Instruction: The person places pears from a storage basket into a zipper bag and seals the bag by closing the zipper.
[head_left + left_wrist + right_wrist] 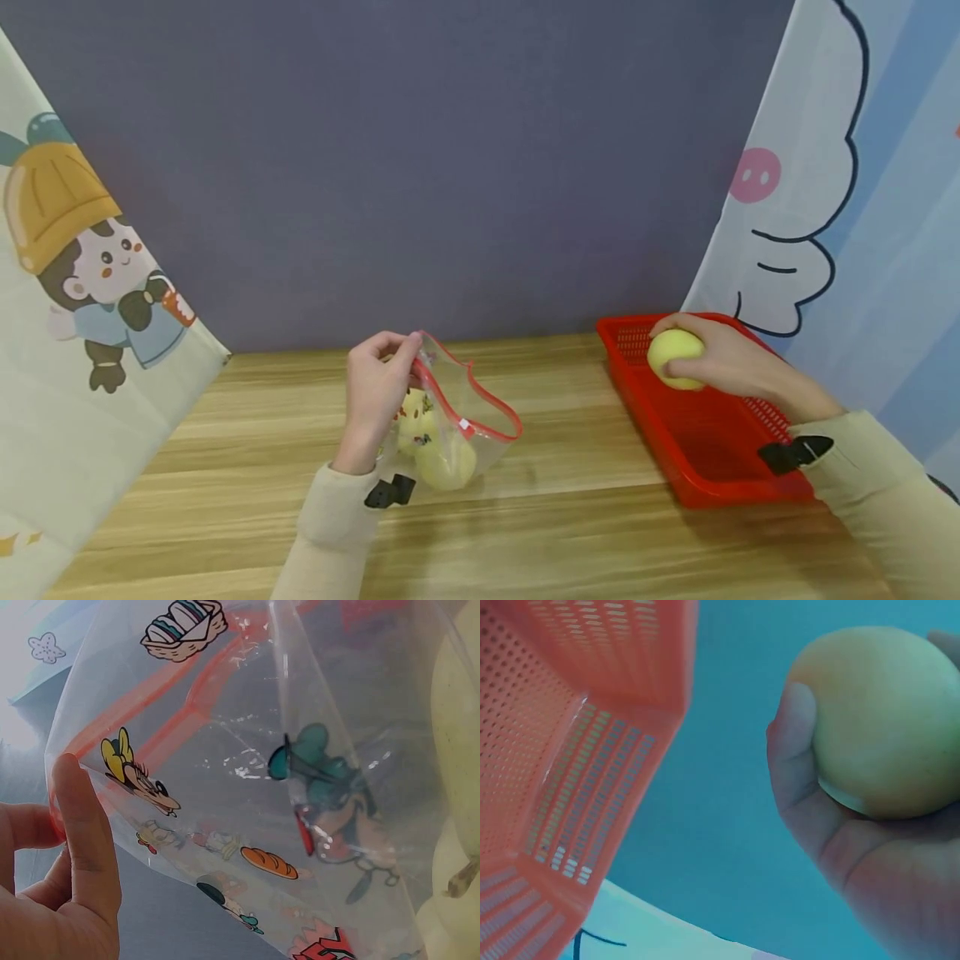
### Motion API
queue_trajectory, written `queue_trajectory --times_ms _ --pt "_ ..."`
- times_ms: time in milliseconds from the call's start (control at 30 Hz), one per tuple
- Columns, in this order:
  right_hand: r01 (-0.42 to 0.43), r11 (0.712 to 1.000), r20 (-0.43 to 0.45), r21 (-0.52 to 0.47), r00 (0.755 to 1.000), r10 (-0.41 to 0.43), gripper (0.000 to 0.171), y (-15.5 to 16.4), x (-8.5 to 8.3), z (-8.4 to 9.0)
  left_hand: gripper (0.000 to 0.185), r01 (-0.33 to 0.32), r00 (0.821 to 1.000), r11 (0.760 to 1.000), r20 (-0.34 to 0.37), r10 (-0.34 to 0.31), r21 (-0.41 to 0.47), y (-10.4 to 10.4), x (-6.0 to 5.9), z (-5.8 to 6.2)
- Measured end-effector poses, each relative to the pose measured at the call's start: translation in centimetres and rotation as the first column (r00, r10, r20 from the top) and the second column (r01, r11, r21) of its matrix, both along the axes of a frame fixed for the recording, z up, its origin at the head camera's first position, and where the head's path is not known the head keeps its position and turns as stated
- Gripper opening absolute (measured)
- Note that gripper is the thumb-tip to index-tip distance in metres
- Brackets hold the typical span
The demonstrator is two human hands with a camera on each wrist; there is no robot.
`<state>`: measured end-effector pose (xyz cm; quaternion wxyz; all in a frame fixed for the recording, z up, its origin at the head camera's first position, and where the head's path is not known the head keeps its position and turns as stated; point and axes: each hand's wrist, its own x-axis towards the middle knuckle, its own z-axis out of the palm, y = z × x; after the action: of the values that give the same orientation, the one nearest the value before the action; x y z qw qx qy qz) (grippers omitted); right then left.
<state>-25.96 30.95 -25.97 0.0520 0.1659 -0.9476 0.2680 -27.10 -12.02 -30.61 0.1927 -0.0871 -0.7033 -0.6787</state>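
Note:
My left hand (378, 379) pinches the rim of a clear zip bag (491, 417) with a red zip edge, a white slider and cartoon prints. The bag's mouth gapes toward the right. Inside it, yellow apples (447, 461) rest low, partly hidden by the film. In the left wrist view the thumb and fingers meet on the bag's edge (82, 739), and apples (457, 750) bulge at the right. My right hand (723, 358) grips another yellow apple (675, 358), held over the red basket (652, 425). In the right wrist view the thumb and palm wrap that apple (885, 720).
The red plastic basket stands at the right of the wooden table (570, 533), its perforated sides rising toward the back. A dark grey panel (450, 167) stands behind the table. Printed curtains hang at the left (90, 400) and right (810, 167).

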Motion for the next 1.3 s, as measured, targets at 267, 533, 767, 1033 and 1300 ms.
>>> queue_trajectory --times_ms 267,533,767,1033,1300 --pt "0.028 1.0 -0.03 -0.006 0.999 -0.028 0.039 -2.0 0.6 0.6 0.027 0.0 1.0 1.0 0.005 0.0 -0.005 0.1 -0.1 0.0" --pt "0.022 0.997 -0.051 -0.072 0.998 -0.026 0.041 -4.0 0.9 0.7 0.026 -0.001 1.0 1.0 0.01 0.001 -0.009 0.1 0.1 0.0" --pt "0.014 0.988 -0.082 -0.156 0.996 -0.027 0.04 -5.4 0.7 0.4 0.026 -0.005 1.0 1.0 0.013 0.005 -0.013 0.0 0.3 0.2" --pt "-0.036 0.971 -0.111 -0.236 0.994 0.01 0.042 -7.0 0.5 0.1 0.027 -0.009 1.0 1.0 0.006 0.009 -0.008 0.0 0.3 0.2" --pt "-0.051 0.965 -0.141 -0.258 0.99 0.015 0.043 -8.3 0.4 -0.6 0.026 -0.001 1.0 1.0 -0.007 0.001 -0.003 0.1 0.3 0.2"
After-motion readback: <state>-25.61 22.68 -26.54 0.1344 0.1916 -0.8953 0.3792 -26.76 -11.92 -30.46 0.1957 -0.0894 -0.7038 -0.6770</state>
